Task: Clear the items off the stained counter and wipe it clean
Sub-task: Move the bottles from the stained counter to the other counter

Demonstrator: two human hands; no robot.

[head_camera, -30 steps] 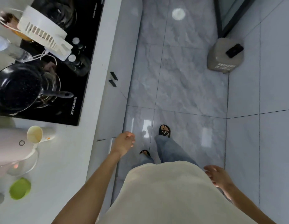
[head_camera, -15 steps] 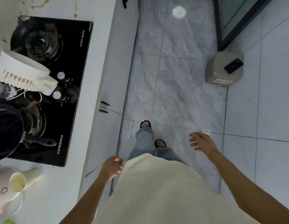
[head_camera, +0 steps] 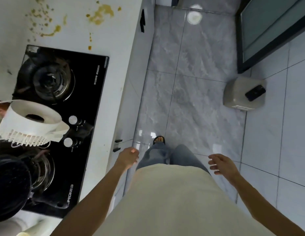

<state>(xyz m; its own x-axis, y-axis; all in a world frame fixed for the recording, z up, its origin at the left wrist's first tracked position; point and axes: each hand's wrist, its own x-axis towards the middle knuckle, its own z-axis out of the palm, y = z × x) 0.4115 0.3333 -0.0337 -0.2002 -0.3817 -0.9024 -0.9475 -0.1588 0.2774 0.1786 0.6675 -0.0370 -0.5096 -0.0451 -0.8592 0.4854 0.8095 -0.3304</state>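
The white counter [head_camera: 114, 86] runs along the left, with yellow-brown stains [head_camera: 99, 15] spattered on its far part. A black gas hob [head_camera: 83, 103] is set into it. A white slotted plastic basket [head_camera: 30, 125] stands on the hob's left side, and a black pan [head_camera: 10, 186] sits on the near burner. My left hand [head_camera: 128, 157] hangs beside the counter's front edge, holding nothing, fingers loosely curled. My right hand [head_camera: 221, 165] is out over the floor, fingers apart and empty.
Grey tiled floor [head_camera: 191, 82] stretches ahead. A beige box-shaped bin [head_camera: 240, 94] with a black flap stands at the right by a dark-framed glass door [head_camera: 267, 31]. Black cabinet handles [head_camera: 117, 144] stick out below the counter. A white appliance [head_camera: 13, 223] sits at the near left.
I have walked forward along the counter: the hob has slid nearer and the stained stretch has come into view. My left hand has swung forward, my right hand back a little.
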